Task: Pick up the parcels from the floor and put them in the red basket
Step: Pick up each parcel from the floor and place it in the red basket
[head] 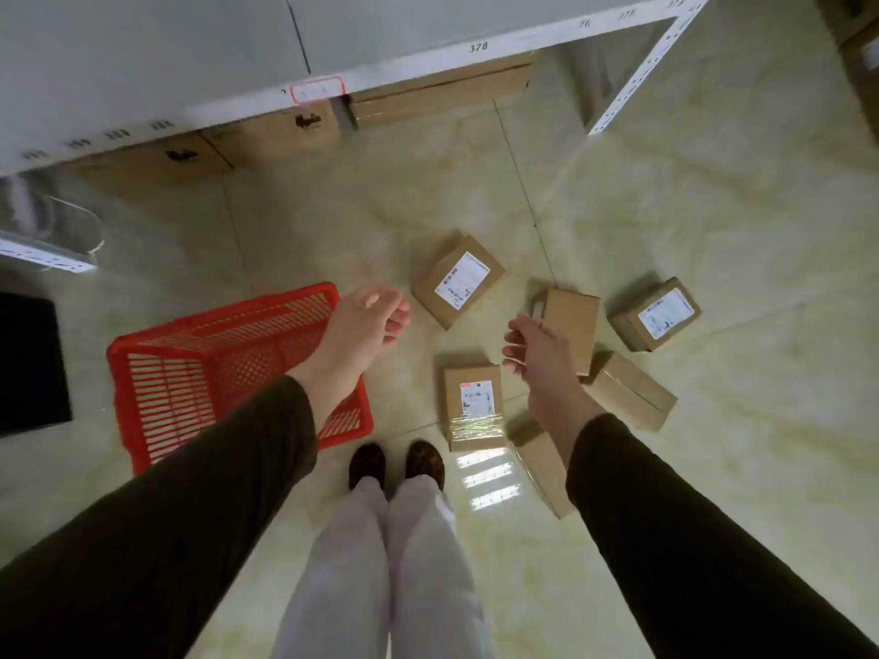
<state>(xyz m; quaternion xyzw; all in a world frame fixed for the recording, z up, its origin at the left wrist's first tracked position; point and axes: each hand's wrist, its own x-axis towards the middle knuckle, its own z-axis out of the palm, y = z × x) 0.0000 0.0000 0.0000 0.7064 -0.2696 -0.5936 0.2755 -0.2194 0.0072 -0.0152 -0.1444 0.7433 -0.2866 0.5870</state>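
Several brown cardboard parcels lie scattered on the tiled floor right of centre. One with a white label (457, 280) is farthest, a taped one (474, 405) lies by my feet, a plain one (572, 321) sits behind my right hand, and another labelled one (657, 314) is at the right. The red basket (190, 378) stands empty on the floor to the left. My left hand (364, 328) hovers above the basket's right rim, fingers loose and holding nothing. My right hand (537, 354) hangs over the parcels, fingers spread and not gripping anything.
A white numbered shelf (380, 69) runs across the top, with large cartons (285, 130) stored beneath it. A shelf upright (632, 83) stands at the right. A black mat (28, 363) lies at the left edge. My shoes (397, 461) are just below the parcels.
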